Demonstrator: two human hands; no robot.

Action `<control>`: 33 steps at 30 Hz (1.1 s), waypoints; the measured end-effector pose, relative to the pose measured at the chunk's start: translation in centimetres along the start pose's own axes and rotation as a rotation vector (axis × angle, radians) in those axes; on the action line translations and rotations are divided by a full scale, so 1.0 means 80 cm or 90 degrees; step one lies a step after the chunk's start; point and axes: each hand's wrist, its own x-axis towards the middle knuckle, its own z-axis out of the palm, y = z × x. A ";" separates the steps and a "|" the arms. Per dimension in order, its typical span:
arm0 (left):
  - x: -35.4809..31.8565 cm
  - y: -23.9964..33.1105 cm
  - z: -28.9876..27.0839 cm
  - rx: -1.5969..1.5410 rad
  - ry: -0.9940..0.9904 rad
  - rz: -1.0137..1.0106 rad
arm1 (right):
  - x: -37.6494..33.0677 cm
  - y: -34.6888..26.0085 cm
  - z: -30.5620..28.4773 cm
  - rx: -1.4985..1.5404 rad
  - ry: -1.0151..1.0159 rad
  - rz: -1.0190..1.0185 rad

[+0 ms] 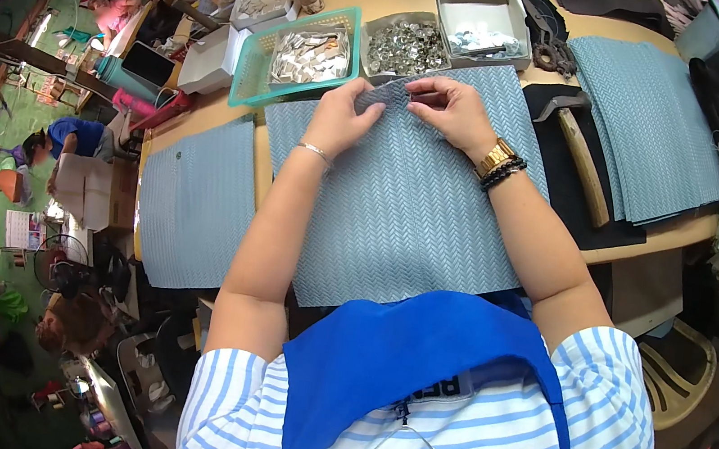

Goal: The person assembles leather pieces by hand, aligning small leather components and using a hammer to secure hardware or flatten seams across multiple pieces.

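A grey-blue sheet with a woven herringbone pattern (416, 205) lies in front of me on the table. My left hand (346, 120) is at its far edge, which sits between the thumb and fingers. Just to the right, my right hand (453, 117) has its thumb and fingertips drawn together over the same edge. Whatever is in that pinch is too small to make out. Beyond my hands, a green plastic basket (241, 73) holds a box of small pale pieces (311, 56), beside a container of small shiny metal parts (406, 46).
A wooden-handled hammer (584, 159) rests on black material at the right, next to a stack of similar sheets (649, 126). Another sheet (199, 203) lies at the left. A white box (485, 14) with small pieces stands at the back. Other people work farther left.
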 end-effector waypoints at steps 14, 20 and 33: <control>0.008 -0.022 0.012 -0.411 -0.023 -0.062 | -0.008 -0.019 0.014 -0.094 -0.009 -0.082; 0.009 -0.026 0.017 -0.370 -0.019 -0.059 | -0.021 -0.045 -0.015 -0.202 -0.263 -0.007; 0.004 -0.003 0.013 -0.488 -0.007 -0.098 | -0.011 -0.030 -0.001 -0.120 -0.065 0.007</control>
